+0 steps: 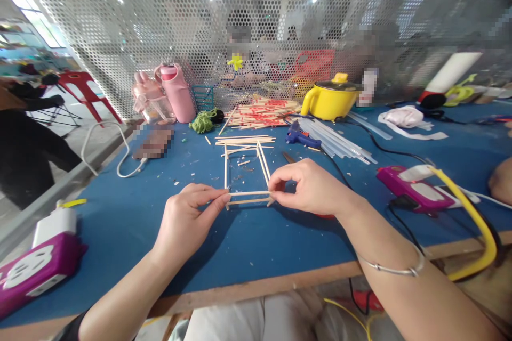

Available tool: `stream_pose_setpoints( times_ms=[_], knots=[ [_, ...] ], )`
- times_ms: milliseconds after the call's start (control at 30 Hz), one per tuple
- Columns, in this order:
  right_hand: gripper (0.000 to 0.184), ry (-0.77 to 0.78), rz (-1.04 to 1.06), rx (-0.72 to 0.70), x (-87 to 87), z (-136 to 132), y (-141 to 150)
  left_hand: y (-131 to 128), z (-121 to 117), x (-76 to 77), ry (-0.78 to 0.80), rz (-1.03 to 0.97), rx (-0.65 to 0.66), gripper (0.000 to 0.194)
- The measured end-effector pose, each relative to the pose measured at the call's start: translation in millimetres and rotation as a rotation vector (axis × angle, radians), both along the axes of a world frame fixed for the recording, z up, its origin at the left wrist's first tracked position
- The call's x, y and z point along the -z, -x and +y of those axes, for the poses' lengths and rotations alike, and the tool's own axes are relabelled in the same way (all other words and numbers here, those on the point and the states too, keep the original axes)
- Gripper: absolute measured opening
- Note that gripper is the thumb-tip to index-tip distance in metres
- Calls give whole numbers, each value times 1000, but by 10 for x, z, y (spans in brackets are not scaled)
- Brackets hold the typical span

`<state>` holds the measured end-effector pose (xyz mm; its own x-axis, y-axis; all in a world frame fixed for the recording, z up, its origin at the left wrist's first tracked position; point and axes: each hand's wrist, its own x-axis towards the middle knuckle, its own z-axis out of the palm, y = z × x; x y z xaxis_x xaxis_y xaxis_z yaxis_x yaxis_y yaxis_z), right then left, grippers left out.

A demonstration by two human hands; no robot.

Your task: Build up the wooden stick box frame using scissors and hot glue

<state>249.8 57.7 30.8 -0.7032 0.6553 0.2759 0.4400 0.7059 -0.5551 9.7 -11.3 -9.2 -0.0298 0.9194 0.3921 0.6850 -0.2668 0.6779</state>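
Observation:
A small frame of thin wooden sticks [248, 193] stands on the blue tabletop. My left hand [192, 216] pinches its near left corner between thumb and fingertips. Opposite, the thumb and index finger of my right hand [310, 187] close on the near right corner. Between the two hands a pair of sticks runs crosswise, one above the other. Longer sticks lead back from the corners to the far end. Just behind the frame lie several loose wooden sticks [244, 140]. A blue glue gun [302, 136] rests beyond my right hand, and a blade-like tool [288, 157] is partly hidden by that hand.
Behind are a stick pile [262, 113], green yarn [204, 121], a pink bottle [178, 95], clear glue sticks [336, 141] and a yellow pot [333, 98]. Purple power strips [416, 189] and cables flank both sides. A perforated metal screen [256, 16] bounds the table's back.

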Motion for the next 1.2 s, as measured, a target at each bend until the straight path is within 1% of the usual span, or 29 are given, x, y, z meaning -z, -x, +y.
stream_pose_setpoints(
  times_ms=[133, 200, 333, 400, 600, 733, 867, 967, 1000, 1133, 1200],
  knots=[
    [9, -20, -15, 24, -11, -7, 13, 2, -5, 13, -14, 5, 3, 19],
    [6, -65, -30, 32, -10, -15, 26, 2, -3, 12, -25, 20, -3, 19],
    [9, -185, -80, 34, 7, -23, 46, -3, 6, 1, -43, 57, 2, 18],
    [10, -205, -94, 31, 12, -23, 51, -6, 8, 0, -53, 59, 12, 18],
    [12, -189, -78, 39, -10, -33, 61, 6, 6, 6, -121, 116, 28, 18],
    [12, -85, -42, 68, -9, -32, 63, 18, 19, 1, -181, 178, 63, 18],
    [11, -5, -8, 86, 14, -16, 59, 11, 28, 0, -209, 190, 73, 18],
    [3, 33, -2, 82, 33, -7, 50, 7, 22, 11, -181, 177, 53, 18],
    [5, 55, -1, 79, 36, -4, 43, 7, 19, 16, -170, 171, 46, 19],
    [39, 133, 14, 35, 15, 24, -30, 2, -5, 26, -133, 149, 36, 21],
    [47, 128, 67, 36, -20, 62, -97, -2, -25, 10, -116, 128, 33, 24]
  ],
)
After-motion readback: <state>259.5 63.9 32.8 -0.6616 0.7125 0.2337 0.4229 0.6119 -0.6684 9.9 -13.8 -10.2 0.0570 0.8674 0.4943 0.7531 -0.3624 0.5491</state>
